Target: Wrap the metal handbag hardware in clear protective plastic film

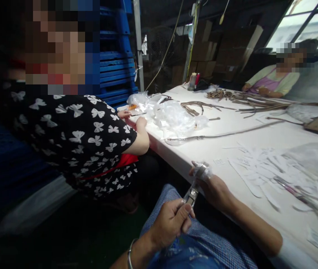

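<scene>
A narrow belt in clear plastic (192,195), with shiny metallic parts, stretches between my two hands above my lap. My left hand (171,220), a bangle at its wrist, is closed around the lower end, thumb on top. Beside the table's edge, my right hand (213,188) grips the upper end, where the plastic is bunched or looped about the fingers. Some of the right fingers are hidden behind it. Below both hands lies blue checked cloth (212,243) over my lap.
The white table (215,160) carries white paper strips (259,172), scissors-like pink-handled tools (290,188), a long plastic-covered belt (220,135), clear bags (172,116) and brown belts (248,101). A co-worker (92,138) sits close at left; another person (273,80) sits across. Blue pallets (117,71) are stacked behind.
</scene>
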A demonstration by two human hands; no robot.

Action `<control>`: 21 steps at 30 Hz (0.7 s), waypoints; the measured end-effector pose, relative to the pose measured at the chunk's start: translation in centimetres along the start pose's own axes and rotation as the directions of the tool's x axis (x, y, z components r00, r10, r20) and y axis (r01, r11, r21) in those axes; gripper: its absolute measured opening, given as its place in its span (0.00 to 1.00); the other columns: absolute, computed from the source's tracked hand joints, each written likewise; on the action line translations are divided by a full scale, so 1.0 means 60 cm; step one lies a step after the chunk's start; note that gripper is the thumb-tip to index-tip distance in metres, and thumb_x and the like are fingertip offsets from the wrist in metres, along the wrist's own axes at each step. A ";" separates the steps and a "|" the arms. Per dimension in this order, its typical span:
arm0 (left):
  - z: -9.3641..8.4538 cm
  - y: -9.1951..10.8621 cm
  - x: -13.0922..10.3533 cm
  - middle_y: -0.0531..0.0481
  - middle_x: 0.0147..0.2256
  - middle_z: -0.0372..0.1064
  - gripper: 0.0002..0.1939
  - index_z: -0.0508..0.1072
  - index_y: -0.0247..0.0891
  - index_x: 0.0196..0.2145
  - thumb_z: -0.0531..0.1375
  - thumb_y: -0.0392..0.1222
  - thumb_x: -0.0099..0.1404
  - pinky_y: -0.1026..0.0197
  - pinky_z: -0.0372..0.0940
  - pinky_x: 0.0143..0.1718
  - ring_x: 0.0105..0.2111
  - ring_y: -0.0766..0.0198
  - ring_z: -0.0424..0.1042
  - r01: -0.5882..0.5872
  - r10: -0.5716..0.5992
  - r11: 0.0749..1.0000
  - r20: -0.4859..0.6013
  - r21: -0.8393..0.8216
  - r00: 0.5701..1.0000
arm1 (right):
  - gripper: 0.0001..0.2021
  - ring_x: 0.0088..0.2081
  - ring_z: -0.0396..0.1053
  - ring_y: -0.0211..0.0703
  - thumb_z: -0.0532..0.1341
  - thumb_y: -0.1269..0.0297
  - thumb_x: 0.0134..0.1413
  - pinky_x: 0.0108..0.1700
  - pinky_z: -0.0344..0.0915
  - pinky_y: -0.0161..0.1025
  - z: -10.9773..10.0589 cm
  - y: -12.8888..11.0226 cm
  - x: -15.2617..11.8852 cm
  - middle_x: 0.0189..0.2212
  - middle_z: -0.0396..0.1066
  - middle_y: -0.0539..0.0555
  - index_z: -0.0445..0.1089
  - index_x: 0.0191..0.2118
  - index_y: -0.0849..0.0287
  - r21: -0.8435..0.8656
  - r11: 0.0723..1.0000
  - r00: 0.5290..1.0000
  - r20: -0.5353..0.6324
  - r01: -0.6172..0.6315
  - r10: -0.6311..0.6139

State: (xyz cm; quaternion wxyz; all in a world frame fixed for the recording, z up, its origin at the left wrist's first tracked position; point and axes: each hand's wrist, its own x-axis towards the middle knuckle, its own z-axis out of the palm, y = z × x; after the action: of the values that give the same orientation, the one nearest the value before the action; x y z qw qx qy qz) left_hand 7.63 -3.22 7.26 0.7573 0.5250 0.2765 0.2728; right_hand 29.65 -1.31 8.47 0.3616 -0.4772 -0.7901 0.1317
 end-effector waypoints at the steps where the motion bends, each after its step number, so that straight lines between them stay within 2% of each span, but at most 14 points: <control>1: -0.003 0.009 -0.003 0.59 0.16 0.56 0.23 0.68 0.33 0.32 0.53 0.59 0.67 0.71 0.45 0.14 0.13 0.76 0.50 0.011 -0.011 1.000 -0.010 -0.028 1.000 | 0.14 0.48 0.70 0.53 0.49 0.63 0.66 0.49 0.67 0.51 0.008 0.006 -0.010 0.48 0.70 0.63 0.63 0.53 0.57 -0.017 1.000 0.997 0.077 0.007 -0.006; 4: -0.021 0.029 -0.002 0.61 0.15 0.54 0.23 0.67 0.34 0.30 0.54 0.59 0.66 0.71 0.42 0.13 0.12 0.77 0.46 0.057 -0.066 0.992 -0.077 -0.112 0.995 | 0.15 0.44 0.71 0.54 0.51 0.56 0.64 0.47 0.68 0.51 0.026 0.006 -0.038 0.42 0.73 0.63 0.65 0.49 0.59 -0.030 0.999 0.962 0.273 0.024 -0.015; 7: -0.051 0.038 0.011 0.62 0.15 0.51 0.24 0.67 0.34 0.28 0.54 0.61 0.65 0.71 0.42 0.14 0.12 0.77 0.44 0.143 -0.152 0.987 -0.126 -0.074 0.980 | 0.14 0.35 0.70 0.50 0.51 0.53 0.64 0.39 0.68 0.47 0.032 -0.009 -0.056 0.33 0.71 0.59 0.67 0.40 0.59 -0.054 0.998 0.927 0.371 -0.031 0.049; 9: -0.071 0.041 0.021 0.59 0.15 0.55 0.26 0.69 0.34 0.27 0.51 0.62 0.66 0.70 0.48 0.16 0.13 0.75 0.50 0.160 -0.138 0.979 -0.174 0.122 0.975 | 0.14 0.30 0.66 0.46 0.50 0.54 0.65 0.35 0.65 0.44 0.030 -0.018 -0.058 0.30 0.69 0.55 0.66 0.36 0.57 -0.043 0.991 0.907 0.399 -0.125 0.131; 11: -0.087 0.042 0.028 0.52 0.22 0.66 0.24 0.72 0.34 0.31 0.50 0.58 0.68 0.66 0.60 0.24 0.20 0.69 0.64 0.085 0.048 0.890 -0.277 0.448 0.960 | 0.15 0.29 0.64 0.43 0.50 0.52 0.65 0.34 0.63 0.41 0.024 -0.024 -0.057 0.28 0.68 0.52 0.66 0.35 0.57 0.049 0.952 0.859 0.448 -0.302 0.249; 12: -0.091 0.042 0.029 0.48 0.29 0.72 0.21 0.74 0.35 0.35 0.52 0.56 0.68 0.62 0.65 0.32 0.28 0.64 0.70 0.036 0.190 0.785 -0.297 0.618 0.936 | 0.16 0.29 0.63 0.42 0.51 0.51 0.64 0.33 0.62 0.40 0.021 -0.026 -0.056 0.27 0.67 0.51 0.66 0.34 0.57 0.131 0.896 0.808 0.501 -0.425 0.310; 13: -0.092 0.039 0.029 0.45 0.37 0.74 0.17 0.74 0.37 0.40 0.54 0.52 0.68 0.56 0.66 0.42 0.37 0.59 0.72 -0.011 0.326 0.652 -0.268 0.758 0.907 | 0.16 0.28 0.62 0.40 0.52 0.50 0.63 0.32 0.61 0.38 0.019 -0.027 -0.056 0.26 0.65 0.50 0.66 0.33 0.57 0.222 0.800 0.741 0.567 -0.558 0.359; 14: -0.091 0.034 0.027 0.44 0.44 0.74 0.15 0.73 0.39 0.46 0.56 0.49 0.68 0.51 0.63 0.51 0.46 0.56 0.71 -0.060 0.420 0.516 -0.192 0.854 0.887 | 0.17 0.27 0.62 0.39 0.54 0.49 0.62 0.31 0.60 0.37 0.017 -0.028 -0.057 0.25 0.64 0.49 0.66 0.32 0.58 0.306 0.666 0.664 0.642 -0.680 0.383; 15: -0.087 0.027 0.024 0.44 0.50 0.71 0.16 0.71 0.41 0.50 0.57 0.47 0.67 0.47 0.57 0.57 0.51 0.55 0.68 -0.119 0.455 0.401 -0.085 0.908 0.886 | 0.17 0.26 0.61 0.38 0.56 0.49 0.61 0.30 0.60 0.36 0.016 -0.029 -0.058 0.24 0.63 0.48 0.66 0.32 0.60 0.372 0.510 0.592 0.711 -0.775 0.379; 16: -0.082 0.017 0.021 0.44 0.53 0.70 0.18 0.69 0.42 0.53 0.58 0.45 0.67 0.45 0.53 0.61 0.54 0.54 0.66 -0.192 0.443 0.315 0.035 0.929 0.896 | 0.17 0.25 0.60 0.36 0.58 0.50 0.59 0.30 0.59 0.35 0.016 -0.031 -0.061 0.24 0.63 0.48 0.68 0.33 0.61 0.418 0.353 0.534 0.767 -0.837 0.356; 18: -0.071 -0.007 0.018 0.44 0.55 0.68 0.21 0.65 0.43 0.57 0.57 0.41 0.67 0.42 0.48 0.63 0.57 0.55 0.64 -0.333 0.365 0.225 0.237 0.916 0.900 | 0.18 0.25 0.59 0.35 0.61 0.51 0.56 0.31 0.60 0.35 0.019 -0.035 -0.067 0.24 0.63 0.48 0.71 0.36 0.64 0.468 0.109 0.479 0.830 -0.877 0.286; 20: -0.065 -0.029 0.020 0.43 0.54 0.69 0.21 0.63 0.41 0.59 0.54 0.37 0.68 0.42 0.48 0.64 0.56 0.56 0.64 -0.407 0.332 0.194 0.331 0.892 0.883 | 0.20 0.24 0.58 0.34 0.62 0.50 0.55 0.33 0.61 0.35 0.024 -0.041 -0.074 0.24 0.63 0.48 0.73 0.39 0.66 0.485 -0.014 0.471 0.856 -0.875 0.212; 21: -0.065 -0.037 0.024 0.43 0.52 0.70 0.20 0.64 0.40 0.59 0.51 0.36 0.69 0.43 0.49 0.63 0.55 0.57 0.66 -0.427 0.336 0.187 0.351 0.885 0.874 | 0.21 0.25 0.58 0.35 0.62 0.49 0.54 0.33 0.62 0.36 0.025 -0.045 -0.076 0.24 0.63 0.48 0.73 0.41 0.66 0.489 -0.034 0.475 0.860 -0.872 0.189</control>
State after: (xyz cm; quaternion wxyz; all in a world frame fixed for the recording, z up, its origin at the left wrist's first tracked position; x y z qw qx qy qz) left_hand 6.17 -0.37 3.83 0.2173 0.9280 0.2132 0.2147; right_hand 28.11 -6.37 6.87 0.2194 -0.3836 -0.3266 0.8355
